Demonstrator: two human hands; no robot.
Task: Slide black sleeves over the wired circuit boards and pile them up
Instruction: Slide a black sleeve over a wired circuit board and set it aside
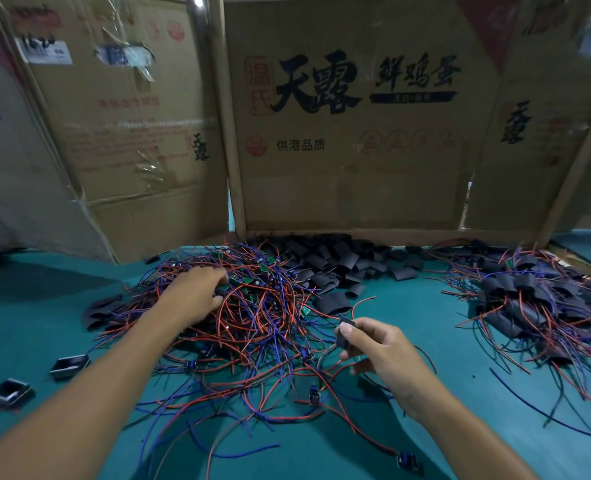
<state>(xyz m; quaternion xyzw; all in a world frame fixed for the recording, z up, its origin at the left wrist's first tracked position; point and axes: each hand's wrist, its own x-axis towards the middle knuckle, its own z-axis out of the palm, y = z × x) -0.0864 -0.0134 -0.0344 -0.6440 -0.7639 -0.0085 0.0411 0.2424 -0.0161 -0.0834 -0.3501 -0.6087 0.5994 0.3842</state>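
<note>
Left hand point(192, 294) — fingertips buried in the tangle of wires point(252, 313); what they touch cannot be told. Right hand point(379, 348) — thumb hides most of a small black piece point(345, 332). Cardboard wall point(349, 109) blurred at its edges, cut off above. Finished pile point(536, 299) runs past the right edge.

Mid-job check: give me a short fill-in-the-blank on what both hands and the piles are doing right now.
1. The right hand pinches a black ____.
2. The left hand reaches into the tangle of red and ____ wires.
3. The finished sleeved boards lie piled on the ____ side of the green table.
4. The loose empty sleeves lie against the ____ wall behind.

Missing words: sleeve; blue; right; cardboard
</note>
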